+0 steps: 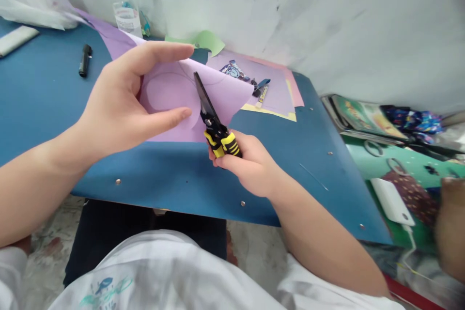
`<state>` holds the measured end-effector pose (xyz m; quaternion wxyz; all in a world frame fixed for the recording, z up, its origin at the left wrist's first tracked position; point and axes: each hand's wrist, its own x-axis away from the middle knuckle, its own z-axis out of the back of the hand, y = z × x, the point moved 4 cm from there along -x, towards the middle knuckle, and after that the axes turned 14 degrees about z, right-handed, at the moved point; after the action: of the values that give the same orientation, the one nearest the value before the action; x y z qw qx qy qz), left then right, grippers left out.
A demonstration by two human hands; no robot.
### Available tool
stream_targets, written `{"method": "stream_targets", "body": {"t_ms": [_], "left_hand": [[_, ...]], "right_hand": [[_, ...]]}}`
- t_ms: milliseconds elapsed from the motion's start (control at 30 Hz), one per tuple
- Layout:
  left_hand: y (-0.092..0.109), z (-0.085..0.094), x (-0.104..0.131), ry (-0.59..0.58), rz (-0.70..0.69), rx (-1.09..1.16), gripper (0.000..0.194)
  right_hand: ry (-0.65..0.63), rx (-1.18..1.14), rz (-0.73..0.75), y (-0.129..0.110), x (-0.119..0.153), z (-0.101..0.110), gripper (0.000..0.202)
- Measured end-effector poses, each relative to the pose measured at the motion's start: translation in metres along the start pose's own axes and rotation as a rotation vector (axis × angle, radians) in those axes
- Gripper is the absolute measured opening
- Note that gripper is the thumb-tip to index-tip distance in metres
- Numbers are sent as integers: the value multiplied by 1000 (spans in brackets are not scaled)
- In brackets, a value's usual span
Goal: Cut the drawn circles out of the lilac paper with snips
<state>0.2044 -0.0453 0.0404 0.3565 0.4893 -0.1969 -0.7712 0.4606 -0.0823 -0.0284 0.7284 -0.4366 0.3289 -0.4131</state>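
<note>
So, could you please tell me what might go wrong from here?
The left hand has its thumb close to the blades of the scissors, so a slip might nick it.
The blades are near the right edge of the drawn circle; a small drift could spoil its outline.
The paper is lifted and curved, so it may bend or shift.

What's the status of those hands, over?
Right hand gripping yellow-black scissors. Left hand at purple paper, thumb and index finger apart. Thumb close to blades.
</note>
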Motion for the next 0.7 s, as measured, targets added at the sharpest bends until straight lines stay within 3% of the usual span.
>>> {"method": "stream_targets", "body": {"t_ms": [133,200,267,300,367,400,533,700], "left_hand": [[-23,-1,1,-51,60,-56,65],[-26,0,5,-15,-87,2,91],[-25,0,8,1,-118,41,105],[-21,1,11,-1,-107,47,101],[-16,1,13,-62,136,-39,65],[-10,2,15,-66,164,-63,59],[8,7,17,-33,92,-29,63],[4,7,16,-18,108,-67,64]], "right_hand": [[-38,-27,-26,4,0,-2,9],[-53,-57,-42,3,1,-4,9],[-61,-71,-56,2,1,-5,10],[-69,-73,-63,0,1,-6,11],[-87,-78,-70,-3,0,-7,12],[-95,-81,-73,-4,-1,-7,12],[-108,-91,-81,-9,-3,-7,15],[-110,-79,-101,-13,-3,-8,15]]}}
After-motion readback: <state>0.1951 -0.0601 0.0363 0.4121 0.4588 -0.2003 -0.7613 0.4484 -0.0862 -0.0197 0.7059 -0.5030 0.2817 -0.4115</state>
